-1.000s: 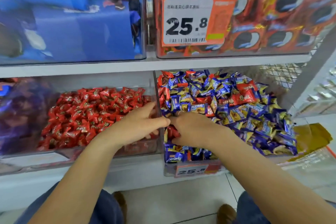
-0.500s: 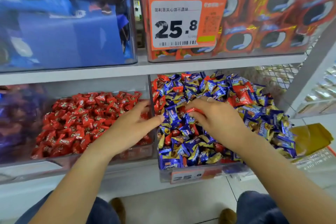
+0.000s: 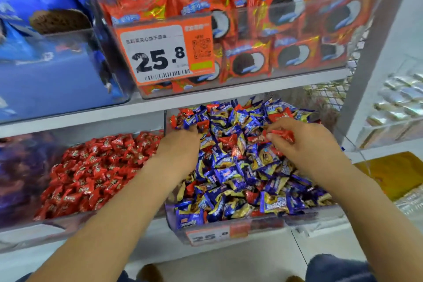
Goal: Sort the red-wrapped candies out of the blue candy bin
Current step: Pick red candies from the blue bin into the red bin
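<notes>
Both hands have moved deeper into the blue candy bin (image 3: pixel 229 236) at lower centre. The right hand (image 3: pixel 306 146), farther right than before, pinches a red-wrapped candy (image 3: pixel 282 134) in curled fingers. The left hand (image 3: pixel 180 149) has crossed from the red candy bin (image 3: pixel 57 224); its fingertips are buried among the wrappers, grip unclear.

My right hand (image 3: pixel 306 144) pinches a red candy (image 3: pixel 282 134) over the blue candy bin (image 3: pixel 229 233); my left hand (image 3: pixel 180 144) digs in at its left edge.
</notes>
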Motion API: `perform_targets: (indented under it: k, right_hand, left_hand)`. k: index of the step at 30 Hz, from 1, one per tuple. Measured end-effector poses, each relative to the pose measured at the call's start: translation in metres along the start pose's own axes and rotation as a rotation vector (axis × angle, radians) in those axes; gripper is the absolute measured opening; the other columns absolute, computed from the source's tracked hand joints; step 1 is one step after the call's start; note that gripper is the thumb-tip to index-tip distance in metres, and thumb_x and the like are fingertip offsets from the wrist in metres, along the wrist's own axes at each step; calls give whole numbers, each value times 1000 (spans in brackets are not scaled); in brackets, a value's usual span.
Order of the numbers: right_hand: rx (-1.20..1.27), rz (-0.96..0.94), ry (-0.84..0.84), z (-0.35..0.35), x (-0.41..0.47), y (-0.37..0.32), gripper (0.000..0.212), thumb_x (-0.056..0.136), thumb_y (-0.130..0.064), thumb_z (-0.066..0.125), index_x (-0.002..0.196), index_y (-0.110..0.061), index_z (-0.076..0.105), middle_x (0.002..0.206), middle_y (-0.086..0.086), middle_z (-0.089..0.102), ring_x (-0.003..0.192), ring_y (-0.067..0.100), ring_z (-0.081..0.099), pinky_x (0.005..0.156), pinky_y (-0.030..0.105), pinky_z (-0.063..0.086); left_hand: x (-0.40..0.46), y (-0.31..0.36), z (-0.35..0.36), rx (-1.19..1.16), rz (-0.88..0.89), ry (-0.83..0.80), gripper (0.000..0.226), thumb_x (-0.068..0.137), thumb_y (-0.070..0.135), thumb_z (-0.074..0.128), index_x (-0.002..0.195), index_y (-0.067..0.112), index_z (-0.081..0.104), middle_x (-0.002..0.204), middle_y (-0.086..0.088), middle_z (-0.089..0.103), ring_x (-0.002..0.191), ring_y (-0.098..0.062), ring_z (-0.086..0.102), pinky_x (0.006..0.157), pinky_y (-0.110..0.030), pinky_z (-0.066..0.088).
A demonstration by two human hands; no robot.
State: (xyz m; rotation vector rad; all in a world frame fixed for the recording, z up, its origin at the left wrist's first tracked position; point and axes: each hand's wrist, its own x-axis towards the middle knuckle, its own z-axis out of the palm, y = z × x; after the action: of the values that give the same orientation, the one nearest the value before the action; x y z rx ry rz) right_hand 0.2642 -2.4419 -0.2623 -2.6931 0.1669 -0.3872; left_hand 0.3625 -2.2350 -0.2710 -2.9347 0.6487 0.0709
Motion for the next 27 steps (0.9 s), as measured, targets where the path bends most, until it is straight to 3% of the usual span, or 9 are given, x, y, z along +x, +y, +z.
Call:
perform_targets:
  k: [4,7,9,11,14,17,20,23,27]
  right_hand:
    - [-19,98,92,-15,-1,12,21,90,-49,52,98,-32,62,59,-14,48,56,10,44,49,28,30]
    - [106,203,198,-31,-2,22,23,79,-56,62,78,-33,60,64,-13,54,65,14,51,54,27,37]
    - [151,247,217,-39,-2,29,12,79,-42,69,77,-33,60,68,-13,59,68,14,53,55,25,38]
    - [116,253,195,-39,0,35,8,81,-26,68,87,-32,65,80,-5,66,73,18,55,55,25,38]
    - [33,202,125,-30,7,35,27,86,-20,63,111,-29,68,111,1,67,95,23,61,73,27,43]
    - [-29,94,52,-19,16,27,44,89,-26,60,132,-36,53,138,-8,52,115,19,55,88,29,43]
    - [-25,24,-42,-10,24,24,62,88,-32,62,143,-40,35,151,-8,34,130,17,44,98,32,41]
    - [-133,25,-132,-1,27,25,62,85,-38,64,141,-39,38,137,-2,53,120,23,53,91,36,48]
    - [-215,-8,-60,1,25,24,37,88,-41,60,124,-36,55,114,-1,64,106,22,59,77,31,47]
  left_hand:
    - [6,7,1,97,-16,6,56,87,-5,49,140,5,31,95,-8,61,94,-27,62,94,-44,44]
    - [1,9,-1,8,-28,39,57,86,-6,49,139,8,33,87,-4,55,94,-27,62,96,-44,43]
    - [-3,11,-3,-121,-11,109,57,83,-8,48,136,13,39,114,-9,55,99,-28,60,90,-43,46]
    - [-5,16,-5,-270,41,166,60,81,-8,49,134,19,44,130,-5,44,101,-26,58,84,-38,47]
    - [-5,32,-11,-410,97,126,52,88,1,46,135,22,45,136,-1,39,106,-20,54,84,-33,46]
    - [0,53,-19,-527,140,138,40,92,16,46,131,24,50,137,2,45,113,-16,54,94,-36,46]
    - [12,79,-20,-471,177,130,34,95,37,48,127,27,54,130,5,53,111,-17,56,86,-34,48]
    - [24,96,-13,-341,180,95,32,90,49,53,110,24,60,110,3,57,100,-20,58,73,-34,48]
    - [22,95,-12,-300,172,157,26,90,47,57,105,26,58,105,6,56,94,-16,56,66,-30,39]
